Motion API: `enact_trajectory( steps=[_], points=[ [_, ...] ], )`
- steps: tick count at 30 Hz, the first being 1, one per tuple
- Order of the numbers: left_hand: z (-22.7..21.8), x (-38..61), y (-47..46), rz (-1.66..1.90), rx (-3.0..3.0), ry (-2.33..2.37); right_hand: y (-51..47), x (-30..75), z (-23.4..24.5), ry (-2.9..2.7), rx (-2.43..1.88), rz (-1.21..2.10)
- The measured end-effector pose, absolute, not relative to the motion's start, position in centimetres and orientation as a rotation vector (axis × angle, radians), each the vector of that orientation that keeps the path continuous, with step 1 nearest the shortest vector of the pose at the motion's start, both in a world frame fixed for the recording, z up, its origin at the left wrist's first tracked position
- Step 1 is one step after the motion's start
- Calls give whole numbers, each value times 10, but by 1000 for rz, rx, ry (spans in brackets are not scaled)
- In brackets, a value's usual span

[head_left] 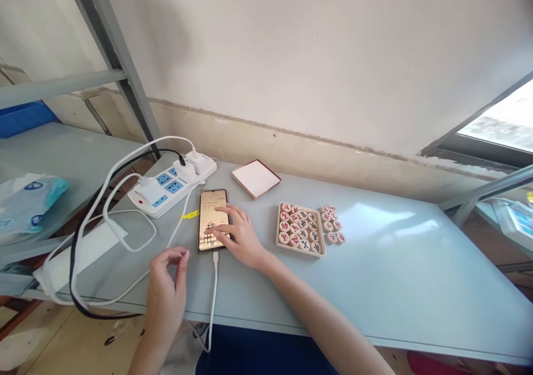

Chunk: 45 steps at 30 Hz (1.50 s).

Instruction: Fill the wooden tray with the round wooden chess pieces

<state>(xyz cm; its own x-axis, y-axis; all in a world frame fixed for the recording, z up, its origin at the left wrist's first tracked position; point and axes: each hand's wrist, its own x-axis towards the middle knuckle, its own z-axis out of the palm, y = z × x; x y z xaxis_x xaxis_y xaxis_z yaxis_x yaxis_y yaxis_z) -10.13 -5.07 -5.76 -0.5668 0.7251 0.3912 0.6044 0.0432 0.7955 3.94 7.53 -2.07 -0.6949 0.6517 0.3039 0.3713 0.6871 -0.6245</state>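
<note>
A smartphone (pixel 205 208) lies flat on the table with its screen lit, showing a yellowish page and what looks like a keyboard. Over its screen is my right hand (pixel 242 236), fingers spread, fingertips at the glass; I cannot tell which ones touch. A white charging cable (pixel 215 278) is plugged into the phone's lower end. My left hand (pixel 169 278) hovers left of that cable, thumb and fingertips drawn together, with nothing visible between them. To the right sits an open box (pixel 280 219) of round wooden Chinese chess pieces (pixel 295 228), with several loose chess pieces (pixel 331 225) beside it.
A white power strip (pixel 169 182) with plugs and looping white and black cables (pixel 89 219) takes up the left. A shallow box lid (pixel 256 178) lies near the wall. Metal frame posts (pixel 120 59) stand at left, and a plastic packet (pixel 31 203) rests on the neighbouring surface.
</note>
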Motion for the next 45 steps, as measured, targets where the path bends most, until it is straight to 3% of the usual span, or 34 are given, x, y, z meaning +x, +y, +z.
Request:
enact_trajectory(
  steps=[45],
  points=[
    [-46, -100, -45, 1434, 1600, 2290, 77, 26, -25, -2411, -881, 678]
  ],
)
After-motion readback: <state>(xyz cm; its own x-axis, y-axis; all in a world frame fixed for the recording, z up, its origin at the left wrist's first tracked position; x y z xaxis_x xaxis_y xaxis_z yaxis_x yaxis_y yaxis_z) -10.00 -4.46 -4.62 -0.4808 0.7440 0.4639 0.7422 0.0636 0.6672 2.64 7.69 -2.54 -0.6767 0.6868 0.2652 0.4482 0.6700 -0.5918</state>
